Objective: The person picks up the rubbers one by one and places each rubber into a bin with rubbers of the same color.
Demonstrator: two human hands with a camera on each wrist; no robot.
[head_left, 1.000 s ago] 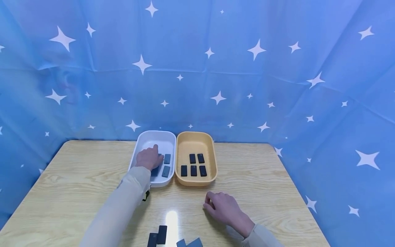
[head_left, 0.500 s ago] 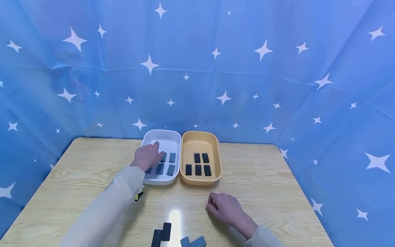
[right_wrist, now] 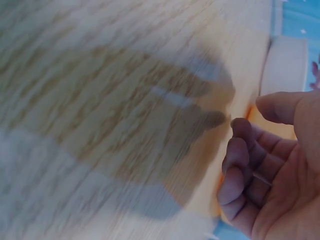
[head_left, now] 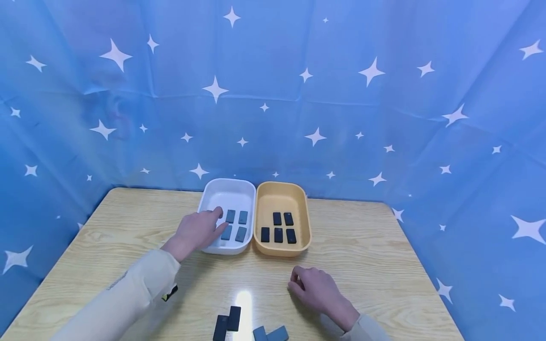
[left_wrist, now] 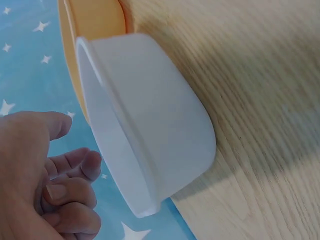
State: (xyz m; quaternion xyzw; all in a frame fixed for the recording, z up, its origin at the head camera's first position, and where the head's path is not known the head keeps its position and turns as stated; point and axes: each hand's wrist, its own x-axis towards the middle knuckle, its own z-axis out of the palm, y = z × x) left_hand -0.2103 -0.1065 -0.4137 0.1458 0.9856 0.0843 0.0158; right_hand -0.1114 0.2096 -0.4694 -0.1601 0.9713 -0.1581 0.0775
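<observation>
In the head view my left hand (head_left: pixel 197 230) hovers over the near-left rim of the white bin (head_left: pixel 232 185), holding nothing. The left wrist view shows its thumb apart from loosely bent fingers, beside the bin's outer wall. Small flat grey-blue rectangular blocks (head_left: pixel 241 234) lie in that bin, its near-left part hidden by the hand. My right hand (head_left: pixel 316 290) hangs loosely curled low over the table, in front of the yellow bin (head_left: pixel 283 188), with nothing between thumb and fingers. Several similar black blocks (head_left: pixel 278 235) lie in two rows inside the yellow bin.
Near the table's front lie two black blocks (head_left: pixel 234 318) and two grey-blue blocks (head_left: pixel 278 334). Both bins stand side by side at the far part of the wooden table (head_left: pixel 358 246). A blue curtain with white stars (head_left: pixel 273 71) hangs behind it.
My left hand has drawn back from inside the white bin toward its near-left rim, uncovering grey-blue blocks. The right hand stays about where it was. The head view has turned slightly left.
</observation>
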